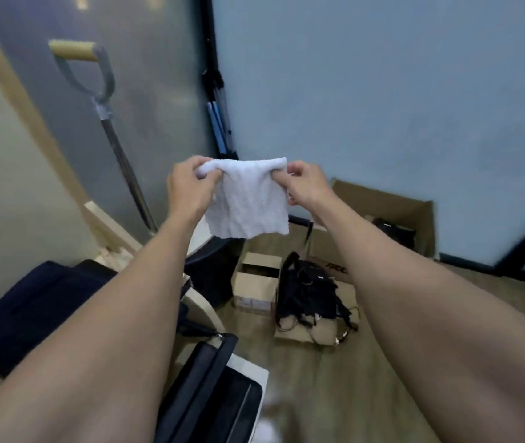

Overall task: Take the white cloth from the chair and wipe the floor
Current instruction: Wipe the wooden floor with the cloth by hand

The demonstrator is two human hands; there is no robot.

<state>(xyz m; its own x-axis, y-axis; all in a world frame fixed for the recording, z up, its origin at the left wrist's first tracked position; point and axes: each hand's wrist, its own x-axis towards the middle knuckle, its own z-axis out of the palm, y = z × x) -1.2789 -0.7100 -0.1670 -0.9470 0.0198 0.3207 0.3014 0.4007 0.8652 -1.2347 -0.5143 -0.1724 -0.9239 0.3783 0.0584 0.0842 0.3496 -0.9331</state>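
Observation:
The white cloth (pixel 248 199) hangs in the air in front of me, stretched between both hands at chest height. My left hand (pixel 189 187) pinches its upper left corner and my right hand (pixel 306 183) pinches its upper right corner. The cloth's lower edge hangs free above the boxes. The chair (pixel 200 302), with a pale curved frame, stands at the lower left, partly hidden by my left arm, with dark fabric (pixel 31 311) lying on it. The wood-look floor (pixel 334 388) stretches below and to the right.
A shovel (pixel 107 123) leans on the glass wall at the left. Cardboard boxes (pixel 382 212) and a black bag with cables (pixel 309 292) sit on the floor ahead. A black case (pixel 210 388) lies at the bottom centre. A folded tripod (pixel 219 123) stands in the corner.

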